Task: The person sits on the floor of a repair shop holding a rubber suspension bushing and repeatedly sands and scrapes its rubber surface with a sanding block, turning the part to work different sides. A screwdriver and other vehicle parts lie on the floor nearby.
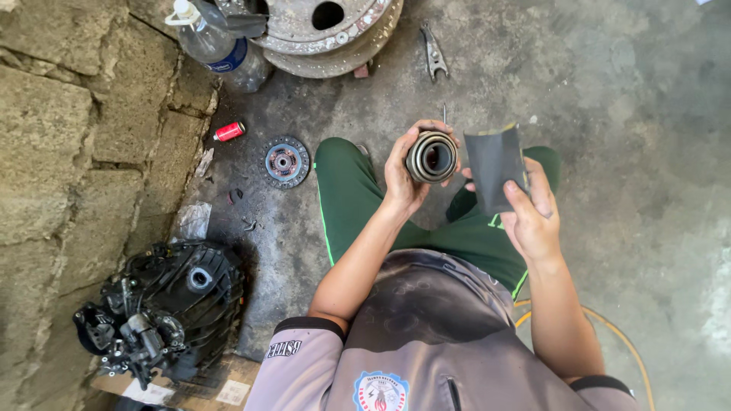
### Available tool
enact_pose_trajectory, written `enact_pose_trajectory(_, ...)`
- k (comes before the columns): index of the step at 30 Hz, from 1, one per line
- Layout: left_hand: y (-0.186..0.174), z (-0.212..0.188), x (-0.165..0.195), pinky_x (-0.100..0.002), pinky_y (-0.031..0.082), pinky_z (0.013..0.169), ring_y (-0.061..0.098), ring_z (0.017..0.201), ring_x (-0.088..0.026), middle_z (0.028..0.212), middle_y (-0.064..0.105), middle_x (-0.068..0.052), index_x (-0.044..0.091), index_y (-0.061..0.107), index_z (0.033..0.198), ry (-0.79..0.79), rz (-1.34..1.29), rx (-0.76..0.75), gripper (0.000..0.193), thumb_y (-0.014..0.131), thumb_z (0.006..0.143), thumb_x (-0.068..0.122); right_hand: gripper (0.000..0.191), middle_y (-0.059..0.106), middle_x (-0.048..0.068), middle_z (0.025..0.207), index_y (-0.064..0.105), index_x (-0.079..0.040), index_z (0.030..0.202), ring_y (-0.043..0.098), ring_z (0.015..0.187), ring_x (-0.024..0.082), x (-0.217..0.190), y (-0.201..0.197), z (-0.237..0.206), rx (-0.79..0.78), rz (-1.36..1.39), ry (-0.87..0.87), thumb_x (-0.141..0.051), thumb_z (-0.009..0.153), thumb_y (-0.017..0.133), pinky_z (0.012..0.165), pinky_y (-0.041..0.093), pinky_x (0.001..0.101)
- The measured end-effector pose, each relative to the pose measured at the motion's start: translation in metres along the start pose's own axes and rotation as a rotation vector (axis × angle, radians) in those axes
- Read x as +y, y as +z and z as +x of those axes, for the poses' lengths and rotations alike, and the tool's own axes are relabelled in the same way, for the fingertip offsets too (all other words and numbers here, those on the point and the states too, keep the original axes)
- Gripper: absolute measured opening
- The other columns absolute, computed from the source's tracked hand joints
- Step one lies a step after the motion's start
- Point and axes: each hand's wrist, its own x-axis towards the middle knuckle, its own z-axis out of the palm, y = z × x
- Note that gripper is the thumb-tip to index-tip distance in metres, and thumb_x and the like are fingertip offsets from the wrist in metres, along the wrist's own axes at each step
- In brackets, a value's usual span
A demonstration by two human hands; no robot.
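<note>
Fingers of the left hand (402,171) wrapped the round metal bearing (432,157), held above the green-trousered knees; just right of the bearing, the right hand (533,217) pinched folded dark sandpaper (495,167). Steadying the bearing while sanding seemed wise.

Setting: informal vehicle repair workshop; stained concrete floor (609,99) bordered by a rough block wall (68,152); a black gearbox housing (164,304) rests on cardboard; a clutch disc (286,161), large metal discs (327,34) and a forked lever (434,52) lie loose on the floor.
</note>
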Motion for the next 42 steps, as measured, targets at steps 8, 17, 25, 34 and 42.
enact_pose_trajectory(8, 0.004, -0.004, -0.004, -0.033, 0.044, 0.048, 0.063, 0.061, -0.027, 0.082, 0.067, -0.023, -0.006, 0.056, 0.114, -0.050, -0.009, -0.153, 0.052, 0.043, 0.107, 0.043, 0.036, 0.063, 0.028, 0.130, 0.040, 0.002, 0.143, 0.069, 0.114, 0.041, -0.008, 0.002, -0.008, 0.059, -0.121, -0.077, -0.010, 0.111, 0.052, 0.098, 0.059, 0.0506)
enact_pose_trajectory(17, -0.001, -0.005, -0.007, -0.034, 0.051, 0.051, 0.067, 0.069, -0.027, 0.092, 0.067, -0.020, -0.006, 0.056, 0.113, -0.058, -0.002, -0.109, 0.053, 0.049, 0.101, 0.046, 0.034, 0.065, 0.029, 0.123, 0.035, 0.002, 0.139, 0.076, 0.096, 0.038, -0.017, 0.022, -0.014, 0.093, -0.231, -0.068, -0.013, 0.112, 0.048, 0.080, 0.067, 0.0470)
enact_pose_trajectory(25, -0.007, -0.005, -0.016, -0.033, 0.056, 0.084, 0.068, 0.095, -0.022, 0.108, 0.067, -0.019, -0.006, 0.059, 0.115, 0.036, 0.047, -0.147, 0.054, 0.051, 0.103, 0.046, 0.035, 0.069, 0.028, 0.116, 0.030, 0.003, 0.142, 0.076, 0.090, 0.036, -0.006, 0.035, -0.018, 0.119, -0.457, -0.197, -0.014, 0.116, 0.045, 0.081, 0.068, 0.0448)
enact_pose_trajectory(34, -0.008, -0.004, -0.019, -0.033, 0.055, 0.092, 0.066, 0.101, -0.023, 0.112, 0.065, -0.020, -0.005, 0.059, 0.113, 0.110, 0.064, -0.174, 0.053, 0.053, 0.102, 0.046, 0.039, 0.064, 0.028, 0.122, 0.026, 0.002, 0.143, 0.077, 0.086, 0.036, -0.003, 0.037, -0.020, 0.142, -0.407, -0.165, -0.013, 0.114, 0.047, 0.066, 0.068, 0.0421)
enact_pose_trajectory(42, -0.012, -0.002, -0.025, -0.032, 0.056, 0.089, 0.067, 0.100, -0.022, 0.112, 0.065, -0.019, -0.004, 0.058, 0.116, 0.091, 0.056, -0.146, 0.053, 0.054, 0.101, 0.046, 0.037, 0.061, 0.030, 0.128, 0.027, 0.000, 0.143, 0.077, 0.089, 0.038, 0.005, 0.037, -0.020, 0.188, -0.433, -0.215, -0.011, 0.115, 0.048, 0.069, 0.064, 0.0438)
